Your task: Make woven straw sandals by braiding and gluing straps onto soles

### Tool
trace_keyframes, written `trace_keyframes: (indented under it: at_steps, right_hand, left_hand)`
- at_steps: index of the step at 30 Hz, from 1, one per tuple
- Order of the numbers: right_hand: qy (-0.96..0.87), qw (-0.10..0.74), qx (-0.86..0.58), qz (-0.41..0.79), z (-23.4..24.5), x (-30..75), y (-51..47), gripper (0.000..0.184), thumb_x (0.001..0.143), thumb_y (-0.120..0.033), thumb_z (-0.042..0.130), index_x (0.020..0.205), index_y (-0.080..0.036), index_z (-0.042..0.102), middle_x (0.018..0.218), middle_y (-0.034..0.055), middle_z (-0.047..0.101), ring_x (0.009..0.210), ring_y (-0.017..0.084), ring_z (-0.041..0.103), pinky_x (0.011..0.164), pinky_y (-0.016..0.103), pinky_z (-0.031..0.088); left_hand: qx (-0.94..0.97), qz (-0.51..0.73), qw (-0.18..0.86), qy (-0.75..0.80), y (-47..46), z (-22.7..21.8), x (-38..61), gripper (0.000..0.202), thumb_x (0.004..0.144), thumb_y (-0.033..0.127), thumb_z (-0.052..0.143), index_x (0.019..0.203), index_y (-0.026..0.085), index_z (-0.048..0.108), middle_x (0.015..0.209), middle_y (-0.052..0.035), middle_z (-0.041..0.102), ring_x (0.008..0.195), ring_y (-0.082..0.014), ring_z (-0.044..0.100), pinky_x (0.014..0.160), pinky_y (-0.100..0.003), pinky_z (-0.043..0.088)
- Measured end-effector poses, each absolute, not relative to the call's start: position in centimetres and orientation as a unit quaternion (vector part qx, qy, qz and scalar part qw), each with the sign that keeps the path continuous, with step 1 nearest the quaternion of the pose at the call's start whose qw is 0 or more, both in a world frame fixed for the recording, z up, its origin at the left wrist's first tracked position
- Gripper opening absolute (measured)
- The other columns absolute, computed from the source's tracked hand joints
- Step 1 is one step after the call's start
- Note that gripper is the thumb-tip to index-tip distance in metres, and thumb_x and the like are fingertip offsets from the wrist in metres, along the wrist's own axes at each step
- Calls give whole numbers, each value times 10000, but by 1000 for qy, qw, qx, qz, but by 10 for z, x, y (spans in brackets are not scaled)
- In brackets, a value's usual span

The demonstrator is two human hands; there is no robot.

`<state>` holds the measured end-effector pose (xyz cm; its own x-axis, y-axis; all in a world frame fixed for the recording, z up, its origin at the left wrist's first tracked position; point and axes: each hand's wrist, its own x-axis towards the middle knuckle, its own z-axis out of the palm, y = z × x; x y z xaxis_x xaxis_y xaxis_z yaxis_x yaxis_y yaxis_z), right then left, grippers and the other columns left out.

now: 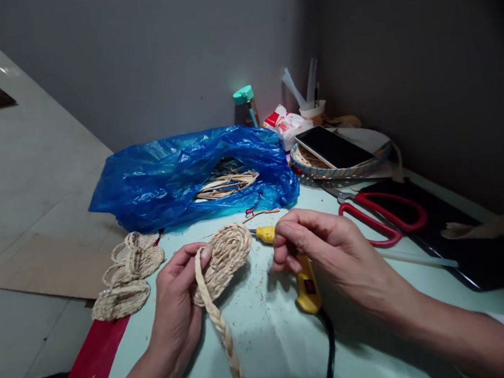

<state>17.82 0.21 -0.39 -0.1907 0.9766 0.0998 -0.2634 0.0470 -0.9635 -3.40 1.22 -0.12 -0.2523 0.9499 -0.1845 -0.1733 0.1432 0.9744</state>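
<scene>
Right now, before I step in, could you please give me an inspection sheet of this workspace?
Surface: pale green table, speckled with scraps.
Job's things: woven straw oval with a braid trailing toward the person; yellow glue gun.
Clutter: blue plastic bag of straw strips, finished woven pieces at the left edge, red scissors, phone on a woven tray, bottle, cup.
Hands: left hand grips the oval; right hand grips the glue gun.
Cables: black cord runs from the gun toward the near edge.
Surroundings: grey walls, tiled floor at left.

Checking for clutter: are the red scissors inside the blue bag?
No, the scissors lie on the table beside the bag.
</scene>
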Motion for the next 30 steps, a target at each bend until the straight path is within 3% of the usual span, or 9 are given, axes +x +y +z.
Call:
trace_keyframes:
  at_steps: [6,13,18,25,28,30]
  right_hand:
    - [-513,519,-343,591,-5,177,3,274,1004,-330,513,805,-171,612,775,10,669,636,82,559,635,220,455]
    - [-531,452,-333,634,-3,170,-4,190,971,-246,525,821,-160,604,778,20,682,639,92,548,640,227,448]
    - [-550,421,-349,631,-7,173,-8,284,998,-328,472,756,-186,523,694,-16,591,612,94,525,589,229,408]
    - [-573,414,-408,577,-12,175,-8,482,1013,-470,420,620,-201,351,537,-64,358,462,66,335,466,232,276]
    - [-566,423,-399,584,-10,174,-7,483,999,-470,455,607,-201,374,509,-61,389,456,69,366,466,228,291]
    - [-553,439,-378,599,-8,173,-7,372,977,-411,515,679,-192,475,577,-38,504,514,80,450,482,219,319]
  left_hand:
    - [376,551,491,561,12,-2,-32,322,607,291,893,822,166,689,719,18,681,639,-88,590,587,-154,476]
    - [448,553,436,551,8,-3,-29,256,689,324,861,772,177,670,640,57,601,582,-56,500,516,-116,395]
    - [486,543,409,549,7,-4,-26,218,739,339,828,778,192,671,656,58,606,564,-60,484,493,-130,371]
    - [506,524,404,554,15,-8,-22,190,742,318,807,793,196,671,664,49,598,589,-93,480,523,-185,368]
    - [506,511,409,562,19,-7,-20,185,723,296,806,750,185,660,623,54,566,555,-90,441,506,-196,336]
    - [508,504,412,564,21,-5,-17,177,718,283,797,737,179,655,627,49,574,555,-91,439,502,-201,325]
